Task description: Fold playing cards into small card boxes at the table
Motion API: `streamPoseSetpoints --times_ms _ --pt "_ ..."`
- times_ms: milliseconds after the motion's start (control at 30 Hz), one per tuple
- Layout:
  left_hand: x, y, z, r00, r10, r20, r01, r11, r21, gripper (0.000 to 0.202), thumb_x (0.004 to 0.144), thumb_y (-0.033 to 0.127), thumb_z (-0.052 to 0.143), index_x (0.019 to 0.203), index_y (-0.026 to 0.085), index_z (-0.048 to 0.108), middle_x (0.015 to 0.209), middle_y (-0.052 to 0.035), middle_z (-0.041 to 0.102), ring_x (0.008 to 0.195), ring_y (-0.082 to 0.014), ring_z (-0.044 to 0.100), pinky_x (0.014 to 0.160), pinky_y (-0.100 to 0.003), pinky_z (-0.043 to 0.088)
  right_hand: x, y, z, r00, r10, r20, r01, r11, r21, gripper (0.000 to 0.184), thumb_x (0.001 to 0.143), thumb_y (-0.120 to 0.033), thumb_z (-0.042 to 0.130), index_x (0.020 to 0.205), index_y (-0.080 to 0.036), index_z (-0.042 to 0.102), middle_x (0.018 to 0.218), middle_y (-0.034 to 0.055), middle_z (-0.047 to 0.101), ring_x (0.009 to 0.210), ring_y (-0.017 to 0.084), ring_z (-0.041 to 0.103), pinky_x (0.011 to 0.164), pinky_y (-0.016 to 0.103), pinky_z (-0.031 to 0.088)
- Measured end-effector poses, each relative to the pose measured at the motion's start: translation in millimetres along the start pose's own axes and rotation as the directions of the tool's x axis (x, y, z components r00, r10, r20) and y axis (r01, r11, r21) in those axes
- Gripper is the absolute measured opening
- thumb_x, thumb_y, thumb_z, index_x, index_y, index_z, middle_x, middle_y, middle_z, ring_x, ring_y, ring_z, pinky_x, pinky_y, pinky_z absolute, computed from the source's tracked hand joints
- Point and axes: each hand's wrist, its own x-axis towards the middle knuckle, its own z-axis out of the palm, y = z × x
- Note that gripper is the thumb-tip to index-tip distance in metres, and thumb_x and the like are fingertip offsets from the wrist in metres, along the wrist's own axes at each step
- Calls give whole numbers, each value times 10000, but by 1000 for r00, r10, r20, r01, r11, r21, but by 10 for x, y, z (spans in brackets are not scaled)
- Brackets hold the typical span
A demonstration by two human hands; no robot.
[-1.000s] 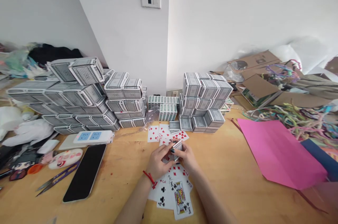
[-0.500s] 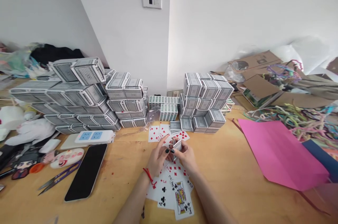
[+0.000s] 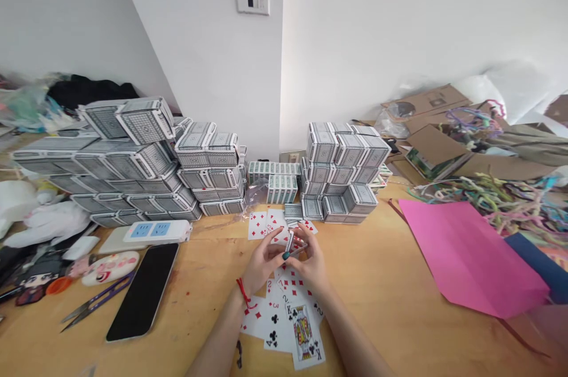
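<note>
My left hand (image 3: 262, 260) and my right hand (image 3: 313, 258) meet over the wooden table (image 3: 386, 282), both closed on a small stack of playing cards (image 3: 290, 244) held edge-on between the fingertips. Face-up cards (image 3: 270, 224) with red pips lie just beyond the hands. More face-up cards (image 3: 293, 318), a king of clubs among them, lie under my wrists. A red cord circles my left wrist.
Stacks of boxed card decks stand at the back left (image 3: 133, 158) and back centre (image 3: 344, 173). A black phone (image 3: 142, 289), scissors (image 3: 95, 303) and a white power strip (image 3: 151, 230) lie left. A pink sheet (image 3: 465, 255), cardboard (image 3: 437, 143) and coloured strings (image 3: 501, 199) fill the right.
My hands have shifted slightly away from me, and the cards between them have turned from a flatter hold to edge-on.
</note>
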Motion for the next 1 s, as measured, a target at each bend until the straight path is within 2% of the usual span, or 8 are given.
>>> streamPoseSetpoints --times_ms 100,200,300,400,533,767,900,1000 --pt "6 -20 -17 999 32 -34 -32 999 -12 680 685 260 658 1281 210 335 1046 -88 595 912 -199 570 797 -330 450 15 42 -23 999 -24 -42 21 998 -58 750 571 -226 741 1231 -273 388 1171 74 495 1059 247 485 882 403 407" --pt "17 -68 -22 995 46 -88 -47 999 -16 704 654 225 682 1273 202 347 1092 -98 569 915 -194 569 817 -352 458 29 95 -48 999 39 -16 -39 998 -47 714 561 -197 730 1204 -247 426 1101 70 521 992 239 520 827 372 444" --pt "37 -118 -22 987 35 -155 -36 999 -3 652 632 218 693 1221 183 416 1098 -101 564 938 -205 564 841 -372 460 35 107 -62 989 138 45 -140 990 38 699 572 -189 712 1208 -240 426 1076 61 530 945 224 545 782 346 472" --pt "56 -128 -27 980 40 -196 -40 999 4 611 616 213 695 1180 172 462 1131 -102 556 977 -219 555 868 -384 452 38 55 -73 977 188 101 -203 965 166 740 573 -196 717 1237 -257 396 1165 62 498 975 220 543 788 337 477" --pt "65 -114 -41 980 61 -189 -54 998 43 537 629 216 670 1137 161 505 1156 -97 556 1031 -227 533 903 -378 433 51 -37 -98 968 209 142 -243 920 307 647 626 -263 701 1217 -249 440 1221 79 498 1059 242 510 863 376 440" --pt "51 -191 -23 984 82 -159 -43 971 236 504 656 157 641 1127 165 463 925 -62 617 849 -174 601 811 -375 494 77 -35 -131 967 240 83 -254 925 284 561 658 -357 680 1178 -250 497 1245 65 496 1130 249 461 919 403 394" --pt "39 -160 19 981 154 -118 -109 941 320 550 669 133 609 1181 201 420 1125 -87 516 909 -174 580 814 -364 502 80 -76 -133 970 214 120 -241 917 317 557 657 -354 685 1173 -260 497 1236 66 506 1099 259 483 910 431 390" --pt "29 -126 51 973 205 -103 -146 900 411 532 669 111 579 1170 229 444 1177 -73 448 879 -159 583 804 -358 512 79 -135 -130 974 176 143 -214 919 330 522 662 -345 684 1150 -253 519 1230 67 511 1108 257 470 931 424 365"
